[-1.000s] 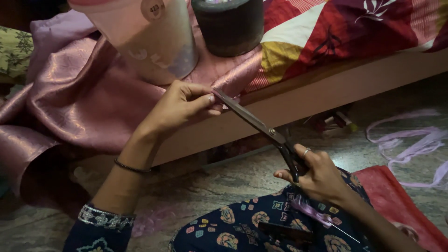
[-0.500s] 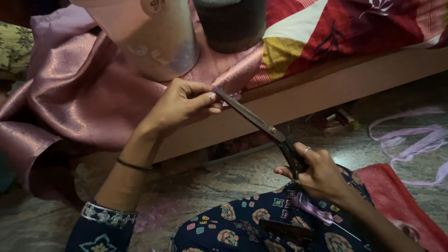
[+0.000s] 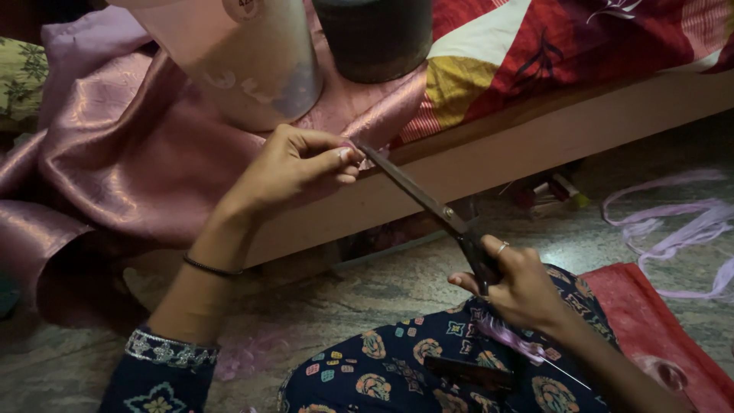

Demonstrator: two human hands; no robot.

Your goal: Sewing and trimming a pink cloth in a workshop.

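The left hand (image 3: 294,164) pinches the edge of the pink cloth (image 3: 138,145) between pressed fingers (image 3: 336,157). The right hand (image 3: 520,287) grips the scissors (image 3: 428,203); the blade tips meet the cloth just beside the left fingertips, at the bed's (image 3: 535,130) edge.

Right hand (image 3: 520,287) holds scissors (image 3: 428,203); left hand (image 3: 294,164) pinches pink fabric (image 3: 138,160).
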